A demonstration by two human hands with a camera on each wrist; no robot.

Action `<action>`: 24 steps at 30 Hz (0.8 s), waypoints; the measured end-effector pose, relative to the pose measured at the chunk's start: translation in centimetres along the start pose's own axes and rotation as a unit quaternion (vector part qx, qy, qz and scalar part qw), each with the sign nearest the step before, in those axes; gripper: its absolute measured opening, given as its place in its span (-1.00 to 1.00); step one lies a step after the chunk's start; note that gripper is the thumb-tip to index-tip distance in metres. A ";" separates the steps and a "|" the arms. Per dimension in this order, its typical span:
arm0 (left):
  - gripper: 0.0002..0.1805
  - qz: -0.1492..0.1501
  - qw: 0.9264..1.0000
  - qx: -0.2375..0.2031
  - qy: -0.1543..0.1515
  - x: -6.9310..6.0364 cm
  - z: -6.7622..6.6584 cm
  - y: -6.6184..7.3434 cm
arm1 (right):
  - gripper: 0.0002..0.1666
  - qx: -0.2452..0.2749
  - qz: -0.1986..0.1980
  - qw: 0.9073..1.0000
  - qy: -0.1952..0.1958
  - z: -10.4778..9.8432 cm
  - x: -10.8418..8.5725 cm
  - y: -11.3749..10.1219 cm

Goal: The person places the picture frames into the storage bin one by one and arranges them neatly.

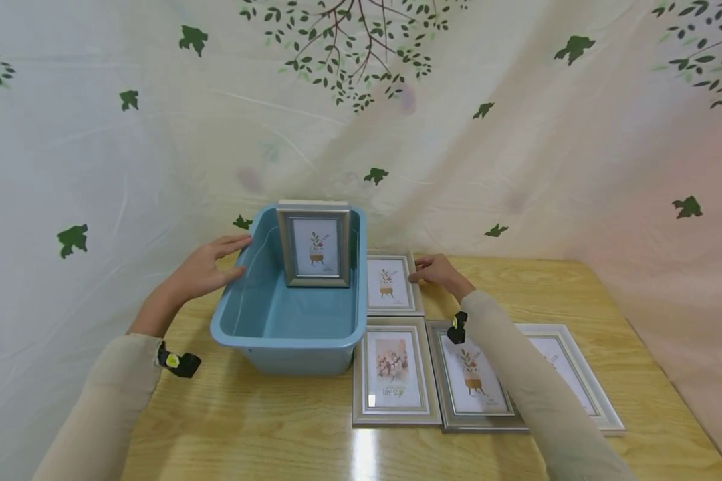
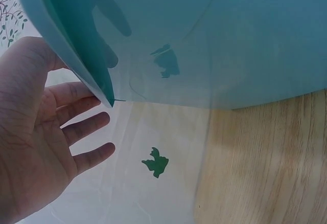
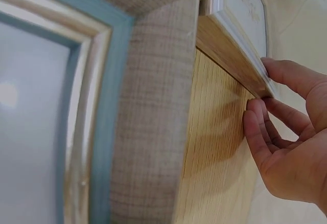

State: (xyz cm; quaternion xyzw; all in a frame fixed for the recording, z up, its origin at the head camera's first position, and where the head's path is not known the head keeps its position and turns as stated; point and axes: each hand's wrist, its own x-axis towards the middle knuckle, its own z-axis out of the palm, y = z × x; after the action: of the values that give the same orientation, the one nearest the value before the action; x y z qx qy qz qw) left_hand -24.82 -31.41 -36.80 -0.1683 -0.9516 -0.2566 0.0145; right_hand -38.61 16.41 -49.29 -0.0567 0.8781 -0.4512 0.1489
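My left hand holds the left rim of a blue plastic basin; in the left wrist view the thumb is on one side of the rim and the fingers are on the other. A picture frame stands upright inside the basin at its back, with a pale edge showing behind it. Right of the basin, my right hand pinches the right edge of a frame lying flat. The right wrist view shows the thumb on top of that frame's edge and fingertips at its side.
Nearer the front lie a frame with a flower picture, a grey-brown frame partly under the right sleeve, and a white frame. They rest on a wooden table. Behind hangs a pale curtain with leaf prints.
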 end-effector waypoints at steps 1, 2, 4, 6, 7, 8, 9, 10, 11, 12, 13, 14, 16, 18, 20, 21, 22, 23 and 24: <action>-0.30 0.000 1.000 0.000 -0.001 0.0 0.0 0.1 | -0.42 0.003 0.000 1.000 0.003 0.0 0.0 0.0; -0.30 -0.001 1.000 -0.001 -0.001 0.1 0.0 0.1 | -0.42 0.008 0.001 1.000 0.007 0.1 0.1 0.0; -0.30 -0.002 1.000 -0.001 -0.002 0.1 0.0 0.1 | -0.42 0.011 0.001 1.000 0.013 0.1 0.1 0.0; -0.30 -0.001 1.000 -0.002 0.000 0.1 0.0 0.2 | -0.42 0.012 0.004 1.000 0.019 0.2 0.1 -0.2; -0.30 -0.001 1.000 -0.002 0.000 0.1 0.0 0.1 | -0.42 0.010 0.006 1.000 0.022 0.2 0.1 -0.2; -0.30 0.000 1.000 -0.002 0.002 0.0 0.0 0.1 | -0.42 0.009 0.008 1.000 0.023 0.2 0.1 -0.3; -0.30 0.001 1.000 -0.003 0.004 0.0 0.0 0.1 | -0.42 0.007 0.009 1.000 0.023 0.2 0.1 -0.3; -0.31 0.001 1.000 -0.005 0.006 0.0 0.0 0.1 | -0.42 0.006 0.013 1.000 0.024 0.2 0.1 -0.4; -0.31 0.003 1.000 -0.005 0.011 -0.1 0.0 0.1 | -0.42 0.003 0.015 1.000 0.024 0.2 0.1 -0.4; -0.31 0.004 1.000 -0.006 0.013 -0.1 0.0 0.1 | -0.41 0.002 0.016 1.000 0.025 0.2 0.1 -0.4; -0.31 0.004 1.000 -0.007 0.014 -0.1 0.0 0.2 | -0.41 0.002 0.016 1.000 0.026 0.2 0.1 -0.4; -0.31 0.003 1.000 -0.008 0.016 -0.1 0.0 0.2 | -0.40 0.003 0.017 0.999 0.027 0.2 0.1 -0.4; -0.31 0.001 1.000 -0.008 0.015 -0.1 0.0 0.2 | -0.38 0.004 0.017 0.999 0.031 0.3 0.2 -0.4; -0.30 -0.003 1.000 -0.009 0.009 -0.1 0.0 0.2 | -0.37 0.010 0.015 0.999 0.037 0.4 0.3 -0.3; -0.31 -0.006 1.000 -0.008 0.006 -0.1 0.0 0.2 | -0.37 0.015 0.013 0.999 0.041 0.4 0.3 -0.3; -0.31 -0.006 1.000 -0.007 0.004 -0.1 0.0 0.1 | -0.37 0.016 0.015 0.999 0.043 0.5 0.3 -0.2; -0.31 -0.007 1.000 -0.007 0.003 -0.1 0.0 0.1 | -0.37 0.019 0.017 0.999 0.045 0.5 0.3 -0.2; -0.31 -0.006 1.000 -0.007 0.003 0.0 0.0 0.1 | -0.37 0.020 0.019 0.999 0.047 0.5 0.3 -0.2; -0.31 -0.006 1.000 -0.008 0.004 0.0 0.1 0.0 | -0.37 0.023 0.022 0.998 0.048 0.5 0.3 -0.2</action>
State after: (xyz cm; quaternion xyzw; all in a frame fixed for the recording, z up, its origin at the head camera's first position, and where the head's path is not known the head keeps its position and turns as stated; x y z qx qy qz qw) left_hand -24.77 -31.37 -36.86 -0.1622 -0.9504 -0.2648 0.0154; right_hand -38.77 15.88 -49.47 -0.0124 0.8746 -0.4704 0.1172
